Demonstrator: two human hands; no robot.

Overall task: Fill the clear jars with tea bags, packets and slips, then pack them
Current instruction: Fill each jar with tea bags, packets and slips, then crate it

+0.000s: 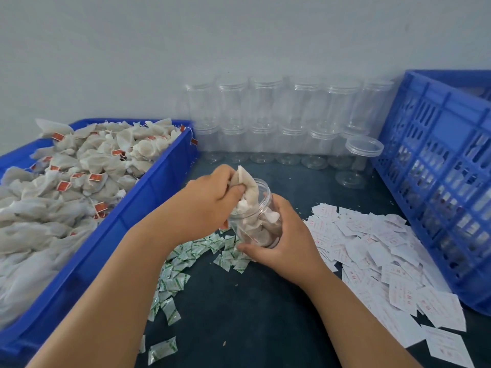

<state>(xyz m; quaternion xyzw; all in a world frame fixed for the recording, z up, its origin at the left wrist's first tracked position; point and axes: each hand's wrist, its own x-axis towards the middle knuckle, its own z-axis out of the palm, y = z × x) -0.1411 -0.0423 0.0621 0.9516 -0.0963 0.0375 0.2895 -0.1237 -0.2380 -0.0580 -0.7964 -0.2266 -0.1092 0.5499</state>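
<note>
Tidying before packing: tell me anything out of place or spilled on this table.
One empty jar stands out of the stacked rows, beside the blue crate. A red tag hangs over the rim of the bin. Pale crumbs lie scattered near the slips.

Dark bench [239,314] against pale wall [239,35]. Solid blue bin [159,181] on left, slotted blue crate [451,120] on right, both sitting on bench.

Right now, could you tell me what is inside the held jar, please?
Tea bags lie inside the jar; the left hand grips one more at its mouth. The right hand hides its lower part.
</note>
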